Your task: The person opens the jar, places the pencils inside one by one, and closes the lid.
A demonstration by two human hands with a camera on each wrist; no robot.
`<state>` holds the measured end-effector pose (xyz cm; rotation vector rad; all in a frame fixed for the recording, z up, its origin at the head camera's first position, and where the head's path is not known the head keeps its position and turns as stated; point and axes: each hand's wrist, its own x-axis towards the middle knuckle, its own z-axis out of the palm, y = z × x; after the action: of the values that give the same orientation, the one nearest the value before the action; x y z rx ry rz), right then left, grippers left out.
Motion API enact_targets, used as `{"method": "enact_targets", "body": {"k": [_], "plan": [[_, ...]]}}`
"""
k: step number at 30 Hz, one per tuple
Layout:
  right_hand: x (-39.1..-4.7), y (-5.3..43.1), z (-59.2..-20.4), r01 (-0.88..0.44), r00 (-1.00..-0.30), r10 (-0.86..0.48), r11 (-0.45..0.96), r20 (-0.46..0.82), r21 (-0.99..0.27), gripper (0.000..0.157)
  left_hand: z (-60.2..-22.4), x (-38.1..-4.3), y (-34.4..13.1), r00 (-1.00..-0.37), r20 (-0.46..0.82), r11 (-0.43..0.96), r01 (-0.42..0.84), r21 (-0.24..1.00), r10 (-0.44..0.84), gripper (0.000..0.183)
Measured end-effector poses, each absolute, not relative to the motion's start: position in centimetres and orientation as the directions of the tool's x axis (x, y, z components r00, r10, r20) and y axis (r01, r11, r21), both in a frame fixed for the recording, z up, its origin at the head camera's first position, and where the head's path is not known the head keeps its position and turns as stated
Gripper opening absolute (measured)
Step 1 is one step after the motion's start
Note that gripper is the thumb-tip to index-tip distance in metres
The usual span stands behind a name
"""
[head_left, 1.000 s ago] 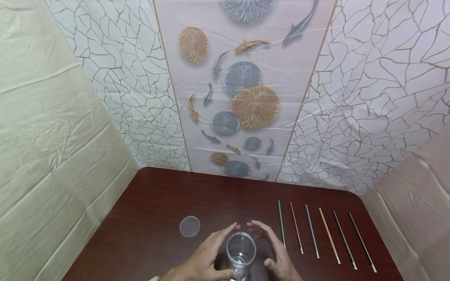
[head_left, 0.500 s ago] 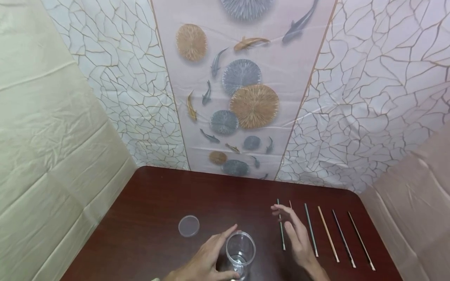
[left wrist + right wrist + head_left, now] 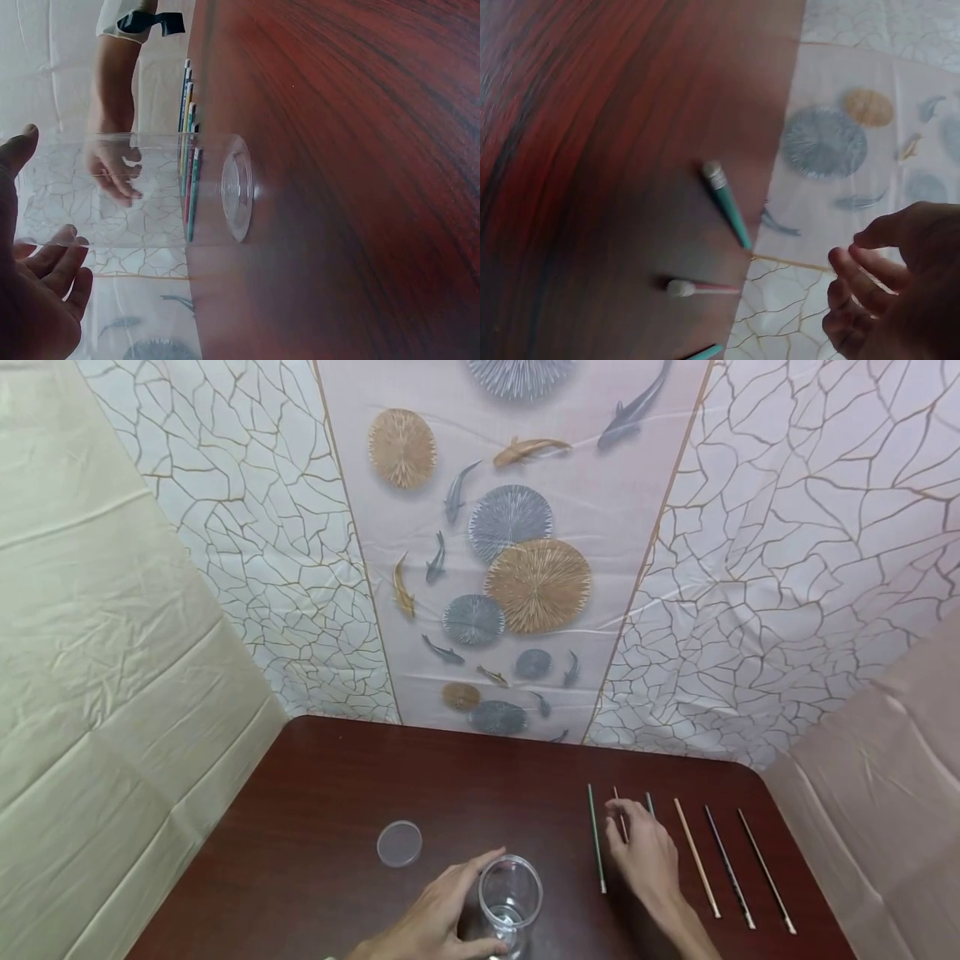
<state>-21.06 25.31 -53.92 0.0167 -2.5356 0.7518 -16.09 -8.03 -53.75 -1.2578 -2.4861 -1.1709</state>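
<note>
My left hand [image 3: 442, 910] grips a clear, open-topped plastic jar [image 3: 512, 893], thumb on the near side and fingers round the far side. In the left wrist view the jar [image 3: 157, 187] stands upright on the table. My right hand [image 3: 647, 856] hovers over a row of slim coloured sticks with whitish ends, near a red one [image 3: 620, 814]. In the right wrist view the right hand [image 3: 889, 281] has loosely bent fingers and holds nothing. A green stick [image 3: 727, 202] shows a silver band below its pale tip; pencil or brush, I cannot tell.
A clear round lid [image 3: 400, 843] lies left of the jar on the dark red table [image 3: 315, 793]. Right of my right hand lie a yellow stick [image 3: 697, 857], a dark blue one [image 3: 729, 866] and a black one [image 3: 766, 870]. A patterned cloth [image 3: 480, 610] hangs behind.
My right hand has left the jar's side and moved right, over the sticks, now covering parts of the red and third ones. The left hand keeps holding the jar in place.
</note>
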Motion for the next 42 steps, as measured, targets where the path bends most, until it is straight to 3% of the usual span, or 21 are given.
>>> {"method": "enact_targets", "body": {"k": [8, 22, 36, 42], "plan": [[-22.8, 26.3, -55.7, -0.017, -0.960, 0.113, 0.889, 0.255, -0.458, 0.024, -53.7, -16.1, -8.1, -0.637, 0.444, 0.356, 0.745, 0.563, 0.630, 0.095], [-24.4, 25.5, -57.6, -0.018, -0.971, 0.064, 0.941, 0.231, -0.339, 0.030, -53.8, -16.0, -8.2, -0.617, 0.471, 0.340, 0.765, 0.548, 0.630, 0.097], [-25.5, 25.2, -57.6, 0.054, -0.983, 0.111, 0.936, 0.146, -0.348, 0.032, -53.7, -16.1, -8.1, -0.633, 0.440, 0.350, 0.746, 0.567, 0.637, 0.098], [-25.8, 25.4, -57.6, 0.065, -0.984, 0.119, 0.931, 0.130, -0.359, 0.014, -53.6, -16.1, -8.0, -0.654, 0.414, 0.361, 0.722, 0.590, 0.633, 0.101]]}}
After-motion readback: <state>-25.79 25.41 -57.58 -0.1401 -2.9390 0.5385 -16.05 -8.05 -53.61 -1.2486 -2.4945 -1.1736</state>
